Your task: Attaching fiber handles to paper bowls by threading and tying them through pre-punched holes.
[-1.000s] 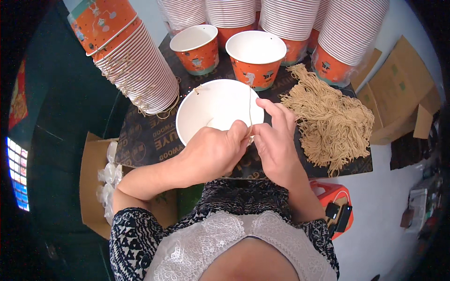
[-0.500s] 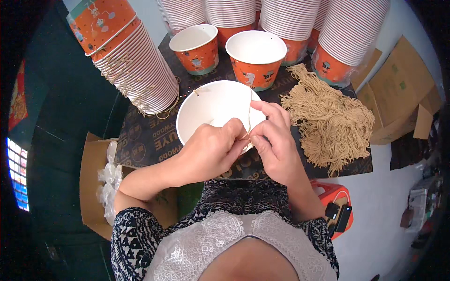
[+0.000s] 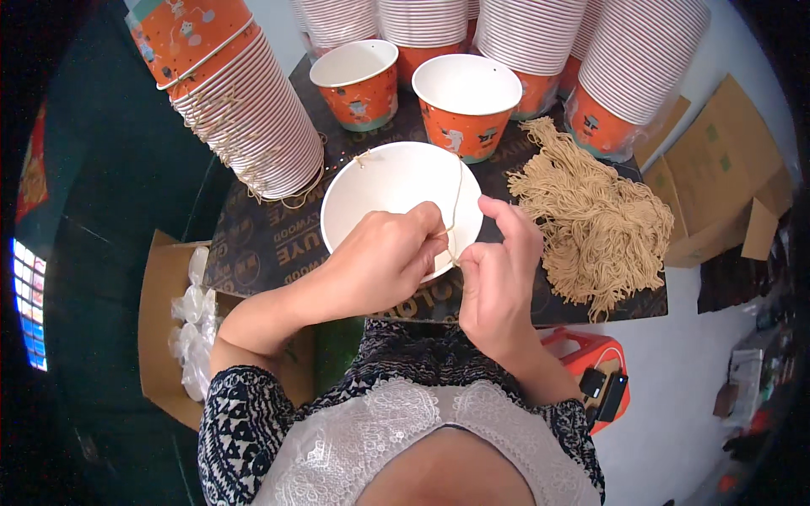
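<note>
A paper bucket (image 3: 371,194) with a white inside stands mouth up at the table's front. A thin beige cord (image 3: 458,198) runs from its right rim down over the mouth to my hands. Thumb and fingers of my left hand (image 3: 384,257) pinch the cord above the near rim. Close beside it, my right hand (image 3: 499,274) pinches the cord's end at the rim, its index finger raised. A short knotted bit of cord shows at the bucket's far left rim. Whether a knot lies between my fingers is hidden.
A heap of beige cords (image 3: 591,219) lies at the right. Two orange buckets (image 3: 468,110) stand behind, before tall wrapped stacks (image 3: 620,76). A leaning stack of corded buckets (image 3: 253,110) rises at left. Cartons (image 3: 717,169) and a red stool (image 3: 603,358) flank the table (image 3: 270,240).
My hands have moved slightly apart, the right one away from the left with its index finger lifting. Cord now shows between them. The whole view has shifted a little.
</note>
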### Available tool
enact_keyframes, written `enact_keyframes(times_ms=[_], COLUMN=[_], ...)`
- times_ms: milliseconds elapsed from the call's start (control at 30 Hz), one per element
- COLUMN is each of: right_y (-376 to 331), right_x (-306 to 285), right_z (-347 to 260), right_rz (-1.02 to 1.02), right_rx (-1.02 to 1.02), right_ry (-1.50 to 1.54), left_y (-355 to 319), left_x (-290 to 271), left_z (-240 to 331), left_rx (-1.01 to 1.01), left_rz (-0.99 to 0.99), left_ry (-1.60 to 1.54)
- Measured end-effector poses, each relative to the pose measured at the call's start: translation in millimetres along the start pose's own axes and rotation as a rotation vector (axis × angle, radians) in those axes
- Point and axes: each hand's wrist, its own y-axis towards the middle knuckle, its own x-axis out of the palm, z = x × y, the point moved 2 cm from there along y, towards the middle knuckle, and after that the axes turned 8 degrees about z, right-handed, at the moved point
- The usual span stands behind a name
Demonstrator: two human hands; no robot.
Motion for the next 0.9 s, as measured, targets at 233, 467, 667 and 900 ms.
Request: enact_keyframes(times_ms=[233,467,667,900], right_y=[-15.6,1.0,9.1,7.6], right_x=[-2.8,-5.6,-4.3,0.3], right_z=[0.2,4.6,9.3,14.4], right_rz=[-0.042,-0.031,-0.127,-0.132], right_rx=[0.02,-0.074,-0.017,-0.001], right_ry=[0.012,0.173,0.359,0.439], left_y=[5.3,9.3,-2.0,-1.9], left_x=[0.3,-4.5,-5.8,-7.0], left_z=[-0.3,-7.6,-3.2,-4.3], left_rx=[-0.146,-0.247,0.108,0.095], left_rz=[0.014,-0.028,0.074,0.045], left_ry=[-0.034,-0.059,-0.215,-0.26])
